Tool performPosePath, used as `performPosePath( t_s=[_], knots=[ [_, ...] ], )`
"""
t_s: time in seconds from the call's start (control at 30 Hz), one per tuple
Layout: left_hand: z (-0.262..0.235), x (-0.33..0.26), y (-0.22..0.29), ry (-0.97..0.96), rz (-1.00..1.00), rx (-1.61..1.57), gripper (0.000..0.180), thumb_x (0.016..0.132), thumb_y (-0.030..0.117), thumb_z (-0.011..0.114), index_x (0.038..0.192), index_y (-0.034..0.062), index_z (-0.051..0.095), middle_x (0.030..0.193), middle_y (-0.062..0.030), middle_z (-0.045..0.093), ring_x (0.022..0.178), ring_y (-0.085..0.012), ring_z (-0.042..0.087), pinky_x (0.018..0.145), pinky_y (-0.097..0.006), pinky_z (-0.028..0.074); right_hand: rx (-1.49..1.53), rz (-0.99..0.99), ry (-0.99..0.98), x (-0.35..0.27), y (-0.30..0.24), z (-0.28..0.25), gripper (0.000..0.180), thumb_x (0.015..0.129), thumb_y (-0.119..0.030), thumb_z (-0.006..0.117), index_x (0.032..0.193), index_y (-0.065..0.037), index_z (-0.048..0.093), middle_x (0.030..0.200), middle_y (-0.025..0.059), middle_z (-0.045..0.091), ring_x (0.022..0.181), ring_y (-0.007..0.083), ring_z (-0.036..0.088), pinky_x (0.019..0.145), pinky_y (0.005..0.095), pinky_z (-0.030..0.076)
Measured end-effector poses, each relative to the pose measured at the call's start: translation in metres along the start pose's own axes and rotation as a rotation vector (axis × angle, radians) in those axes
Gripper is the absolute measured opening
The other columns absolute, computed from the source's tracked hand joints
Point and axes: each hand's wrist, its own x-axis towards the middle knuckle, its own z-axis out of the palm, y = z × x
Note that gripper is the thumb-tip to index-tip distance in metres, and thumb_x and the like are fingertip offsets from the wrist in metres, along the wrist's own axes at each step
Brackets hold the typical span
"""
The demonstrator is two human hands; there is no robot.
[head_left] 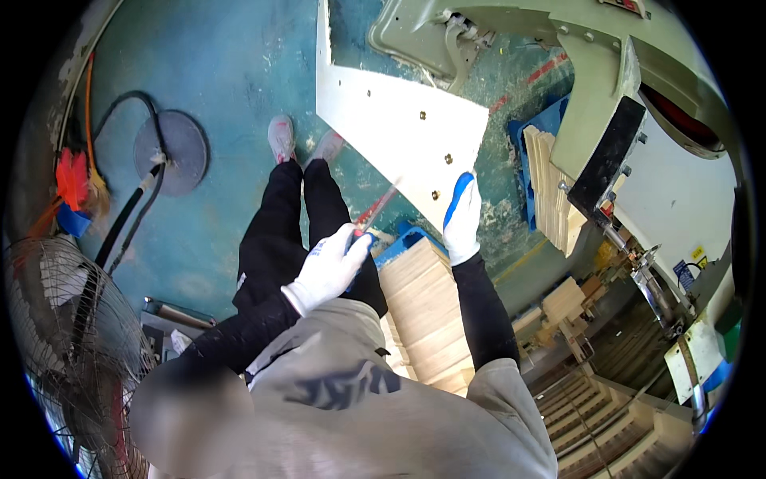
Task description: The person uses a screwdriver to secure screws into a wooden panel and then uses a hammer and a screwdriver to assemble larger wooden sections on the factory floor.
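Here the person stands on a teal-painted floor [231,72], both hands in white gloves. The left hand [329,267] is curled tight around the blue handle of a screwdriver [373,214], whose red-and-steel shaft slants up and to the right toward the lower edge of a white panel [391,112]. The right hand [463,215], its glove blue across the palm side, lies against the panel's lower right corner; its fingers look straight and close together, but whether they grip the edge or only press on it cannot be told. The panel is a flat board with several small brass fittings set in its face, tilted over the floor in front of the person's shoes [281,137]. Just below the hands sits a stack of pale wooden boards [423,307]. A grey-green machine [590,72] fills the upper right, and a wire-caged fan [68,343] stands at the lower left, near a round floor plate [182,148] with black hoses.
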Motion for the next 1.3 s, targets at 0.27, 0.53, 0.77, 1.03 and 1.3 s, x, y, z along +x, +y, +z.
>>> performPosePath(
  t_s=[0.27,0.53,0.77,1.03,1.3],
  knots=[
    [-0.015,0.008,-0.005,-0.113,0.164,0.430,0.029,0.103,0.035,0.058,0.106,0.0065,0.058,0.074,-0.0201,0.066,0.074,-0.0393,0.068,0.063,-0.050,0.051,-0.362,-0.260,-0.045,-0.024,-0.002,-0.002,0.051,0.112,-0.024,0.036,0.151,0.009,0.037,0.146,0.0233,0.050,0.132,0.0295,0.053,0.113,0.0369,0.041],
    [-0.044,0.029,0.008,-0.089,0.388,0.655,0.033,0.101,0.039,0.059,0.095,0.0065,0.055,0.071,-0.0145,0.063,0.068,-0.0363,0.066,0.059,-0.046,0.052,-0.558,-0.279,-0.015,-0.027,0.019,-0.007,0.054,0.113,-0.031,0.034,0.147,0.010,0.041,0.142,0.0224,0.053,0.132,0.0264,0.052,0.113,0.0353,0.041],
    [-0.101,0.082,0.036,-0.410,0.468,0.993,0.039,0.099,0.045,0.058,0.093,0.0072,0.055,0.067,-0.0134,0.062,0.065,-0.0380,0.065,0.057,-0.047,0.051,0.344,0.152,-0.192,-0.022,-0.007,0.025,0.061,0.114,-0.040,0.030,0.143,0.011,0.045,0.137,0.0209,0.059,0.126,0.0250,0.058,0.108,0.0352,0.045],
    [-0.069,0.125,-0.045,-0.413,0.585,0.794,0.043,0.098,0.051,0.060,0.096,0.0083,0.056,0.067,-0.0122,0.060,0.061,-0.0354,0.065,0.053,-0.044,0.050,0.246,0.191,-0.021,-0.029,-0.025,0.032,0.049,0.113,-0.028,0.032,0.136,0.012,0.049,0.132,0.0225,0.061,0.120,0.0255,0.063,0.102,0.0372,0.050],
    [-0.040,0.158,-0.090,-0.436,0.682,0.628,0.044,0.098,0.054,0.057,0.098,0.0104,0.055,0.074,-0.0119,0.061,0.065,-0.0356,0.065,0.057,-0.045,0.050,-0.072,0.173,0.202,-0.048,0.030,0.010,0.046,0.113,-0.024,0.037,0.140,0.012,0.047,0.131,0.0204,0.058,0.113,0.0229,0.060,0.100,0.0356,0.049]
  ],
)
